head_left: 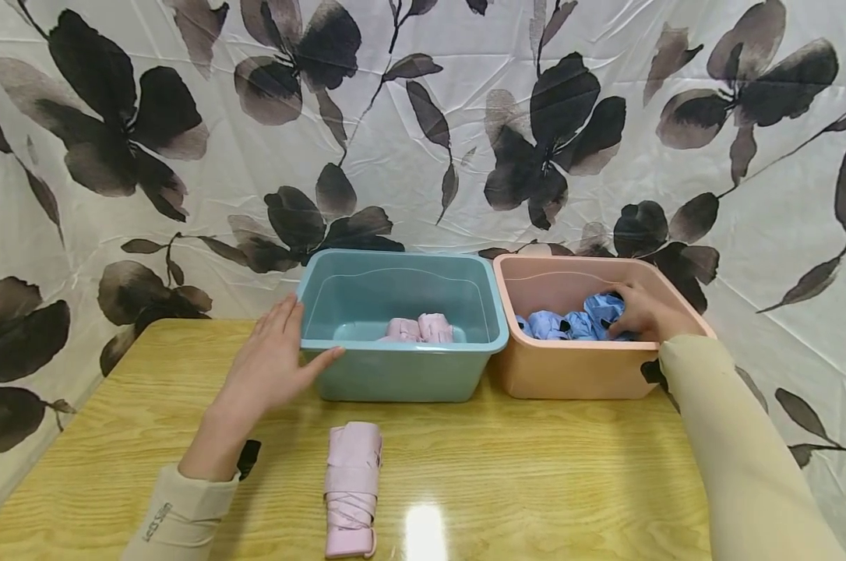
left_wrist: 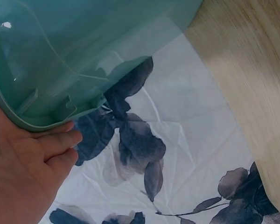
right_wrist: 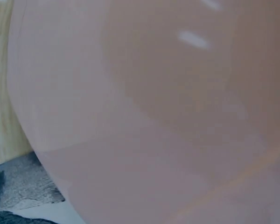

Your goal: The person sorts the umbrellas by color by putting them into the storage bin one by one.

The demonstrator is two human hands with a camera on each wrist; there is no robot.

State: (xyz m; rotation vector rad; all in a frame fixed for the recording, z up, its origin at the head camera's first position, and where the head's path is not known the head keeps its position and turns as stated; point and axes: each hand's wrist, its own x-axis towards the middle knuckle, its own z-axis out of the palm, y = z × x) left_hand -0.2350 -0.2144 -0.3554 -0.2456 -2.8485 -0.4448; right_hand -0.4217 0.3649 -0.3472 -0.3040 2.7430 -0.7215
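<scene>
My left hand (head_left: 265, 366) rests against the left end of a teal bin (head_left: 402, 374), fingers straight along its side and thumb at the front wall. In the left wrist view its fingertips touch the bin's rim (left_wrist: 42, 127). Two pink rolled bundles (head_left: 435, 328) lie inside that bin. My right hand (head_left: 640, 312) reaches into a peach bin (head_left: 577, 374) and grips a blue folded umbrella (head_left: 601, 309) at the right of several blue bundles (head_left: 548, 324). The right wrist view shows only the peach bin's wall (right_wrist: 130, 93), close and blurred; the hand is out of it.
A pink folded umbrella (head_left: 353, 491), wrapped with its strap, lies on the wooden table (head_left: 535, 475) in front of the teal bin. The two bins stand side by side at the back, against a floral cloth (head_left: 423, 156).
</scene>
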